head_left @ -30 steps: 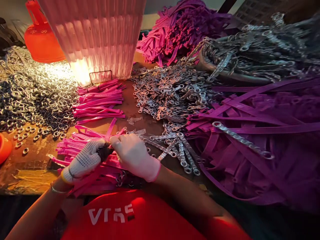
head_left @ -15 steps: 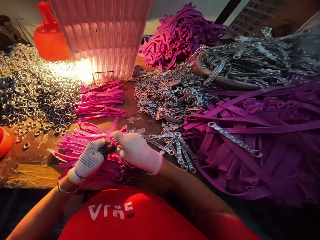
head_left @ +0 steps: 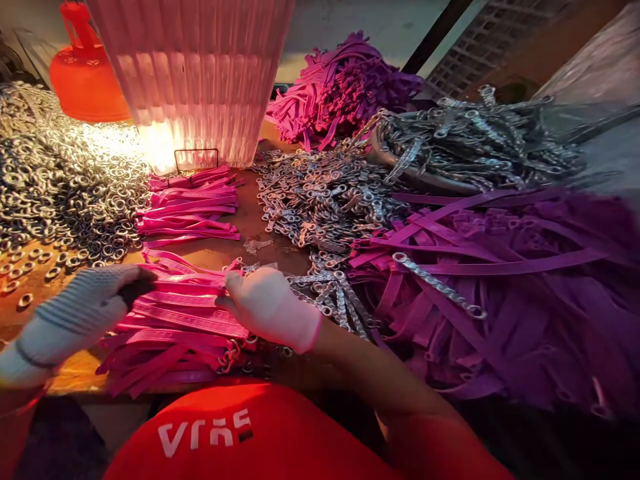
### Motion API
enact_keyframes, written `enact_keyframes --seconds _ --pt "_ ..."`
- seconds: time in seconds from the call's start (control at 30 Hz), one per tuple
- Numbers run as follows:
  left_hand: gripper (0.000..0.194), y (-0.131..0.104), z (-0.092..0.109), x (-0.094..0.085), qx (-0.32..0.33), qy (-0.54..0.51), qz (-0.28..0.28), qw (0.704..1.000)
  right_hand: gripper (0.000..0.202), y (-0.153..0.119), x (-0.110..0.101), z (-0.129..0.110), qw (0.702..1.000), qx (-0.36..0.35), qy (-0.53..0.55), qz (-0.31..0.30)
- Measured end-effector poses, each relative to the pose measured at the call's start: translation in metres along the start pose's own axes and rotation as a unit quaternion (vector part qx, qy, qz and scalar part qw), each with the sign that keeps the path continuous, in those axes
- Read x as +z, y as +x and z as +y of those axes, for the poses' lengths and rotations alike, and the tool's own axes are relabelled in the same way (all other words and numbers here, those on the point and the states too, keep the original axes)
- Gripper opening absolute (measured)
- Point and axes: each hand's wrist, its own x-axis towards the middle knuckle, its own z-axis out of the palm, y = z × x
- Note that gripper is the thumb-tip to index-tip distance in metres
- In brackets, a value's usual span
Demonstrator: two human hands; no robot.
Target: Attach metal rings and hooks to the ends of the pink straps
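Note:
A pink fabric strap runs level between my two hands. My left hand, in a white dotted glove with dark fingertips, pinches its left end. At the other end, my right hand closes its gloved fingers on the strap; its fingertips are partly hidden. Beneath the strap lies a bunch of similar pink straps, with metal rings showing at their right ends. Several braided metal links with ring ends spread out just right of my right hand.
Loose metal rings heap at the left under a red lamp. A ribbed translucent panel stands behind a row of pink straps. Metal links, a full bowl and purple straps fill the right.
My hands were together over the pink straps. My left hand has swung left and nearer the camera, drawing the strap out straight; my right hand stays in nearly the same place.

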Motion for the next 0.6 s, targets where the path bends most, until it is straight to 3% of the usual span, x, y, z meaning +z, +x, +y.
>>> enact_keyframes --seconds 0.07,0.17,0.23,0.3,0.37,0.47,0.53,0.6 --pt "0.034 -0.001 -0.006 -0.011 -0.054 -0.033 0.034 0.997 0.048 -0.003 -0.006 0.015 0.999 0.0 0.027 -0.02" --pt "0.052 0.0 0.001 -0.001 -0.148 -0.195 0.054 0.968 0.045 0.008 -0.003 0.062 0.996 -0.012 0.084 0.016" --pt "0.053 0.004 0.014 0.017 -0.209 -0.338 0.039 0.917 0.034 0.027 0.008 0.105 0.99 0.071 0.094 0.08" --pt "0.047 0.012 0.028 0.036 -0.249 -0.449 0.003 0.858 0.026 0.051 0.023 0.146 0.971 0.206 0.03 0.114" --pt "0.043 0.021 0.037 0.052 -0.262 -0.528 -0.051 0.806 0.03 0.072 0.039 0.178 0.953 0.279 -0.027 0.116" --pt "0.039 0.032 0.039 0.07 -0.251 -0.617 -0.129 0.735 0.034 0.09 0.058 0.204 0.95 0.291 -0.031 0.108" --pt "0.037 0.034 0.037 0.077 -0.237 -0.639 -0.154 0.715 0.036 0.092 0.067 0.211 0.95 0.288 -0.007 0.116" --pt "0.039 0.033 0.035 0.082 -0.231 -0.636 -0.165 0.718 0.037 0.088 0.072 0.216 0.95 0.284 0.024 0.125"
